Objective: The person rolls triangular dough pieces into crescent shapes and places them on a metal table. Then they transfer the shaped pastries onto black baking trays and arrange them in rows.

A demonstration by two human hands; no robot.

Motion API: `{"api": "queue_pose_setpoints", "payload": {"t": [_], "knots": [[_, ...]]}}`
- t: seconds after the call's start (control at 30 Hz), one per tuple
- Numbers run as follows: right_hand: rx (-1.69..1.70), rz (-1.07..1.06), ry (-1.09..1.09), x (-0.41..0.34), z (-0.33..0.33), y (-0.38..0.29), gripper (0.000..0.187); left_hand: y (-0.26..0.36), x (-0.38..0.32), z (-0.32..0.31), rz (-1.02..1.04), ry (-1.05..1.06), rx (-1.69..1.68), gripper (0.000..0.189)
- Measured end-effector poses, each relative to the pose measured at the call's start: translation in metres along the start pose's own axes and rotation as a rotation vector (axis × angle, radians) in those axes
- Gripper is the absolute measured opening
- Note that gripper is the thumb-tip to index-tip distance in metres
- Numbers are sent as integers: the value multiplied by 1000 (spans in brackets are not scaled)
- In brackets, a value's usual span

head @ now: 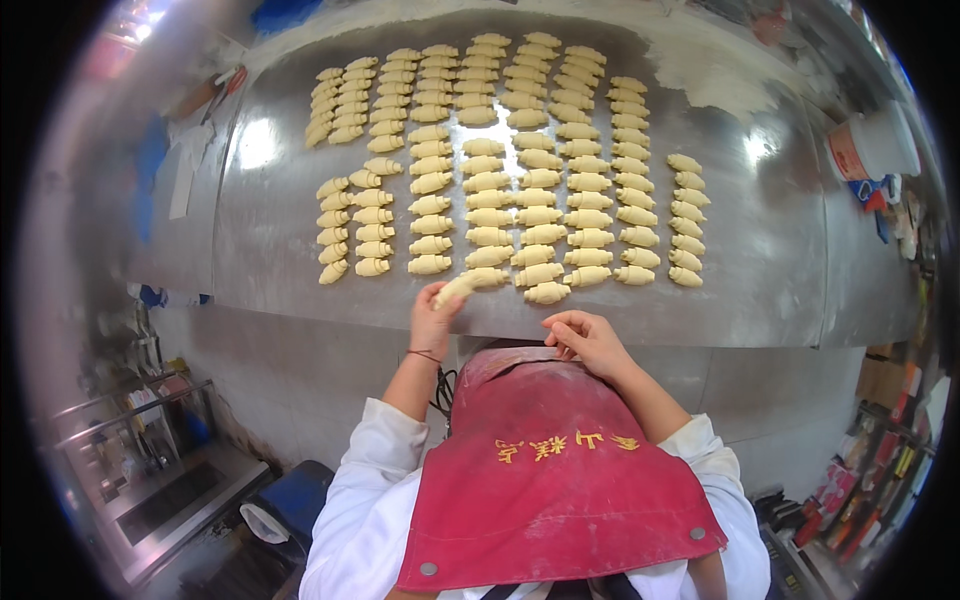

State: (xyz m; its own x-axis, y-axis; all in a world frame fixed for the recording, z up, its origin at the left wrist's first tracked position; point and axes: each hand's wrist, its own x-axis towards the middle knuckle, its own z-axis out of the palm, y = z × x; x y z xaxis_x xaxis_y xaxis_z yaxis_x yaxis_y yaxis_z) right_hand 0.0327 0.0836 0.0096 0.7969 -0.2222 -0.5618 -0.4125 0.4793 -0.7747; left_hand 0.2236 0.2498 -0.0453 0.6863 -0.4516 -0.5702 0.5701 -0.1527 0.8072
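Observation:
My left hand (pixel 432 319) is at the near edge of the steel worktable (pixel 300 307), fingers around a pale piece of dough (pixel 454 289). The far end of that piece meets or overlaps a rolled dough piece (pixel 491 277) on the table; I cannot tell which. My right hand (pixel 590 343) hovers by the table edge, in front of the red apron (pixel 555 405), fingers loosely curled and nothing visible in them. The nearest roll to it is a croissant-shaped dough roll (pixel 547 292). Many more such rolls (pixel 589 219) lie in rows across the table.
Loose flour (pixel 705 67) covers the far right of the tabletop. A white bucket (pixel 874 146) with a printed label stands at the right edge. Lower left are a blue bin (pixel 296 499) and a metal sink (pixel 176 499). Packed shelves (pixel 870 465) stand lower right.

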Motion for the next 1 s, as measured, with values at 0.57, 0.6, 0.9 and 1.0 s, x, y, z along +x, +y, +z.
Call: {"api": "queue_pose_setpoints", "payload": {"t": [0.57,0.6,0.9,1.0], "knots": [[14,75,-9,19,24,15,21,-26,29,-81,215,332,585,35],[-7,88,-42,22,23,18,21,-25,14,-84,158,342,461,33],[-448,215,-445,91,53,36,23,-46,-165,-113,81,680,-63,14],[-558,207,-590,107,106,36,23,-66,-207,-124,162,898,-317,19]]}}
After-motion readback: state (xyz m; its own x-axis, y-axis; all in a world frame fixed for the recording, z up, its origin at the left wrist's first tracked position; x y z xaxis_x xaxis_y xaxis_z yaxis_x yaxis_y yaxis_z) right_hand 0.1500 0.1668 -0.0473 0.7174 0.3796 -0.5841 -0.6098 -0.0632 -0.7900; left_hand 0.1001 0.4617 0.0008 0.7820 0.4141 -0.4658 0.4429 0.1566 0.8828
